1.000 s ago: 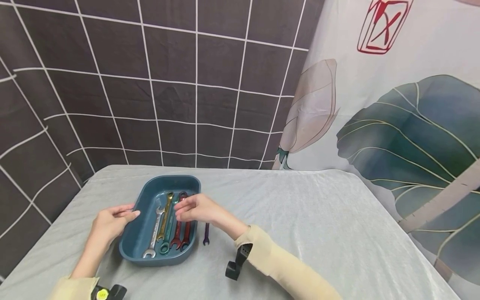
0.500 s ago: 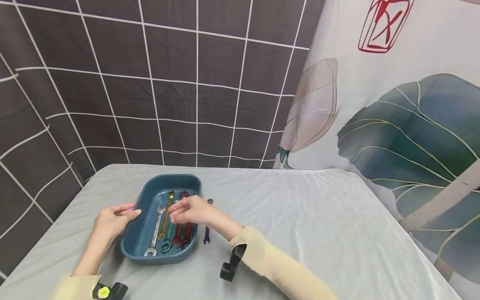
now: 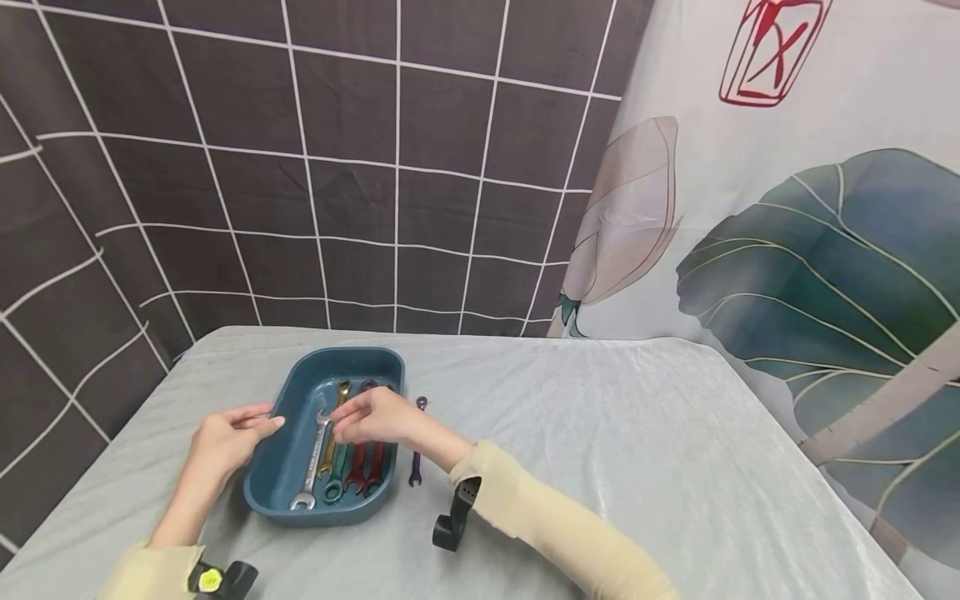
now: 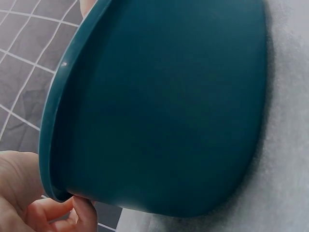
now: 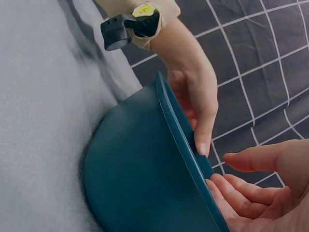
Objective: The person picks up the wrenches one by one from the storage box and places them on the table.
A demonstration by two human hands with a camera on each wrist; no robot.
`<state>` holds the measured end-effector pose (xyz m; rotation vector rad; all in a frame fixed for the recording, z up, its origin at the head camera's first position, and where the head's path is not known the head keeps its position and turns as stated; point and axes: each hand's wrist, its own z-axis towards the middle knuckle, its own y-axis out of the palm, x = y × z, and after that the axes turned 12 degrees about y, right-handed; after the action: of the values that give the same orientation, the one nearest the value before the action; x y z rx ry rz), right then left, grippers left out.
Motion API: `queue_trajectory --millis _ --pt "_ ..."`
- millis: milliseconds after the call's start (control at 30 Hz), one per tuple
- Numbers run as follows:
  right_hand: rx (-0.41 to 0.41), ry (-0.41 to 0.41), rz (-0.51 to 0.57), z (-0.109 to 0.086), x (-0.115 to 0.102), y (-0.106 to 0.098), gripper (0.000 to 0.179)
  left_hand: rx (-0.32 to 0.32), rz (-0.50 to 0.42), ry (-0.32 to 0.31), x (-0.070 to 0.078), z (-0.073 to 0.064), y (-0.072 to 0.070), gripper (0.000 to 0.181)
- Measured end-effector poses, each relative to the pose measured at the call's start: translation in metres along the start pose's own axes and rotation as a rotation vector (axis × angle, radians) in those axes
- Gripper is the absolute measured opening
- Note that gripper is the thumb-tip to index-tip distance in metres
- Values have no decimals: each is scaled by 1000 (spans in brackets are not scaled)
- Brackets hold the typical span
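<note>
A blue plastic basin [image 3: 322,518] stands on the cloth-covered table. My left hand [image 3: 225,442] grips its left rim, thumb over the edge and fingers outside. Over the basin's right side hovers my right hand [image 3: 378,417]. In the right wrist view that hand [image 5: 270,188] has its thumb apart from the fingers, with nothing between them. Side by side in the basin lie a silver wrench [image 3: 311,467], a gold wrench [image 3: 325,467], a green wrench [image 3: 333,490] and two red wrenches [image 3: 356,471], partly hidden by the right hand.
A small purple wrench [image 3: 416,471] lies on the table just right of the basin, partly beneath the right forearm. Pale grey cloth [image 3: 600,450] covers the table. Behind it hang a dark grid-patterned curtain [image 3: 337,200] and a leaf-printed one.
My right hand has shifted a little left over the basin, toward the gold and silver wrenches. More of the purple wrench shows now. The left hand keeps its hold on the rim.
</note>
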<state>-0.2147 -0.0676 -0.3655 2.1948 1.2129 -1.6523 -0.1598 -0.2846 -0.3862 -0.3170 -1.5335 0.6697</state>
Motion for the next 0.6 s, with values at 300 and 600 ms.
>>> queue_trajectory --millis 300,600 --pt "13 39 -16 8 -4 5 28 -2 -16 -3 0 1 0 54" --pt "20 63 -11 20 -5 11 26 -1 -21 -12 0 1 0 53"
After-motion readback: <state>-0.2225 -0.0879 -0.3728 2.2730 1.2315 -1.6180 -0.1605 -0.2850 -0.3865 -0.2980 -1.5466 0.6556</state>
